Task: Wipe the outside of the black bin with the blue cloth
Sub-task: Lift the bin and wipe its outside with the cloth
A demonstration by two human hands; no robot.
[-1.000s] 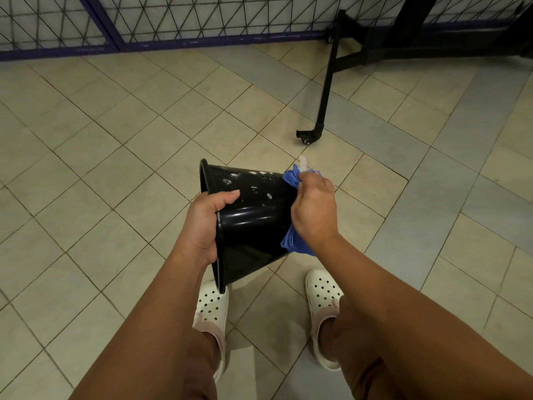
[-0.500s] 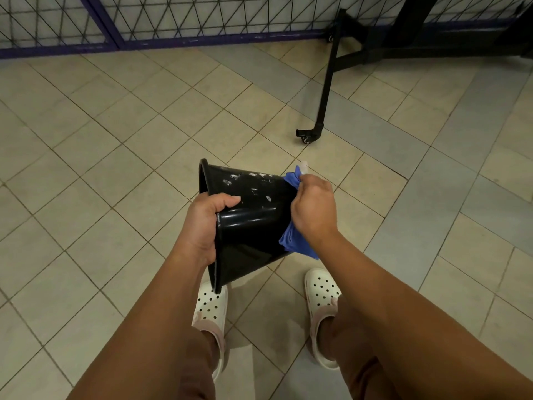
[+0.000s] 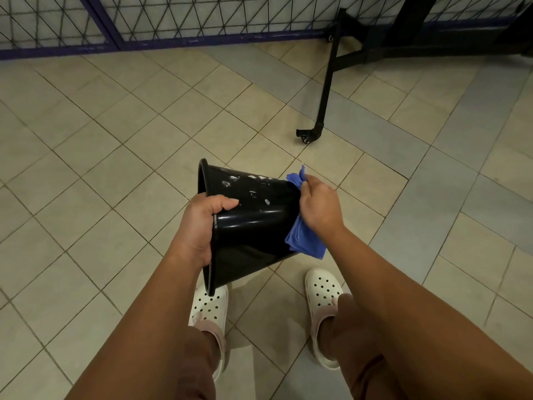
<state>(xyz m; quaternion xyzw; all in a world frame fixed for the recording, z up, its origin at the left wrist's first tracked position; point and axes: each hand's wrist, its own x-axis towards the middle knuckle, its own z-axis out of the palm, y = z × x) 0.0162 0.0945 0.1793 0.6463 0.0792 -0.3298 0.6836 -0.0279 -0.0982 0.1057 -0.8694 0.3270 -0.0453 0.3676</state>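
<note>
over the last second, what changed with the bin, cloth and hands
Little moved. The right hand, gripping the blue cloth against the base of the black bin, edged slightly rightward, and a white scrap above the cloth no longer shows. The left hand still grips the rim; the bin stays on its side above the white shoes.

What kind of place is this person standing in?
Probably a porch or utility area, though that is uncertain: a beige and grey tiled floor, a purple-framed wire mesh fence along the far side, and a black wheeled metal frame.
</note>
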